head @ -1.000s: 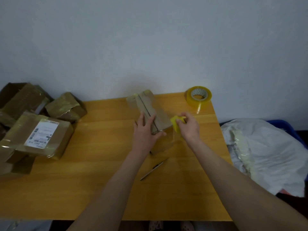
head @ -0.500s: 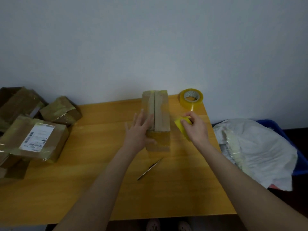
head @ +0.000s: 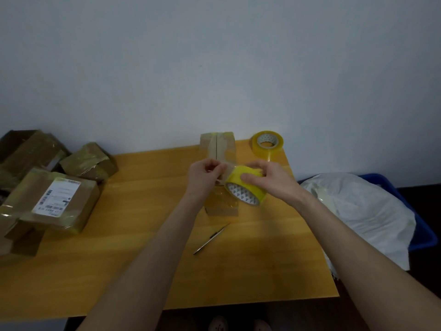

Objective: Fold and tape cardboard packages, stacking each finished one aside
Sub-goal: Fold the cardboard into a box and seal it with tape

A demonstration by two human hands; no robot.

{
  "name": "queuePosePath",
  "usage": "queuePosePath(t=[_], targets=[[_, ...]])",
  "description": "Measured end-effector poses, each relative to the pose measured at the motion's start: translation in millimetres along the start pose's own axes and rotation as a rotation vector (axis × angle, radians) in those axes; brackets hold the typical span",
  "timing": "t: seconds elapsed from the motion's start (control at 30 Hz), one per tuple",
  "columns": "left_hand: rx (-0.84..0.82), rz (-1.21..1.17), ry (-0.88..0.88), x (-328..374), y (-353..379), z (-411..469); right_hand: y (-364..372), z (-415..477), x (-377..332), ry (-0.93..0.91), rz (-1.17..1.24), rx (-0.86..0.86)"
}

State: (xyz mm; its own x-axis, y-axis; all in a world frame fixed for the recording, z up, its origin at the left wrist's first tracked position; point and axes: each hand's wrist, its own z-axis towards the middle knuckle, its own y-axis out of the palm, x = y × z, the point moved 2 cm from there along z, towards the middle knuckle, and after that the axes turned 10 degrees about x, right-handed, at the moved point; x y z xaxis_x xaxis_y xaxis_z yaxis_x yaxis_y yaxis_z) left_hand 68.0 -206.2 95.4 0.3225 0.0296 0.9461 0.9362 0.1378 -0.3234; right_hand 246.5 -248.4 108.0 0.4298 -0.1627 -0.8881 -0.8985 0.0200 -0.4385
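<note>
Gripping tape roll, right hand, left hand, label illegible

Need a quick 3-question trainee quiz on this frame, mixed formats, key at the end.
1. True or false: the right hand grips the yellow tape roll above the cardboard box while the left hand pinches at the roll's edge.
2. Where is the second tape roll? A) at the back right corner of the table; B) at the table's left edge; C) on the floor.
3. Fill the gap: the slim pen-like tool lies on the table ___ the box and the person.
Key: 1 true; 2 A; 3 between.
</note>
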Motion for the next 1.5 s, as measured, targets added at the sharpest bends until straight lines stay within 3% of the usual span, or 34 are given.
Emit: queuePosePath(t=[0.07, 0.17, 0.33, 0.47, 0.63, 0.8, 1.13, 1.27, 1.4, 1.43, 1.5], targets=[[0.012, -0.050, -0.036, -4.5, -10.2, 0.3, -1.1, -2.6, 6.3, 0.012, 0.100, -0.134], [0.040, -0.067, -0.056, -14.0, -22.5, 0.4, 0.2, -1.3, 5.9, -0.054, 0.056, -0.155], [0.258, -0.124, -0.162, -38.2, -63.1, 7.7, -15.0, 6.2, 18.7, -0.151, -0.344, 0.033], [0.254, -0.072, -0.135, -51.3, -71.5, 7.0, -15.8, 7.3, 28.3, -0.164, -0.456, 0.032], [0.315, -0.101, -0.167, -70.4, -59.0, 11.5, -3.9, 11.9, 20.6, -0.174, -0.732, 0.197], [0.306, -0.062, -0.197, -90.7, -54.5, 19.3, 11.5, 24.2, 21.6, -0.156, -0.848, 0.169], [0.228, -0.169, -0.316, -114.9, -20.3, 34.7, 38.9, 57.7, 29.4, -0.088, -0.850, 0.136], [0.207, -0.094, -0.254, -109.4, -19.6, 43.3, 42.1, 61.6, 32.2, -0.055, -0.799, 0.135], [0.161, 0.034, -0.409, -111.6, -35.8, 50.2, 47.9, 60.4, 31.2, -0.035, -0.769, 0.125], [0.202, 0.171, -0.322, -108.3, -41.5, 45.4, 49.9, 60.0, 31.0, -0.036, -0.767, 0.123], [0.333, 0.382, 0.128, -91.0, -40.1, 29.0, 54.2, 61.3, 29.5, -0.044, -0.758, 0.120]])
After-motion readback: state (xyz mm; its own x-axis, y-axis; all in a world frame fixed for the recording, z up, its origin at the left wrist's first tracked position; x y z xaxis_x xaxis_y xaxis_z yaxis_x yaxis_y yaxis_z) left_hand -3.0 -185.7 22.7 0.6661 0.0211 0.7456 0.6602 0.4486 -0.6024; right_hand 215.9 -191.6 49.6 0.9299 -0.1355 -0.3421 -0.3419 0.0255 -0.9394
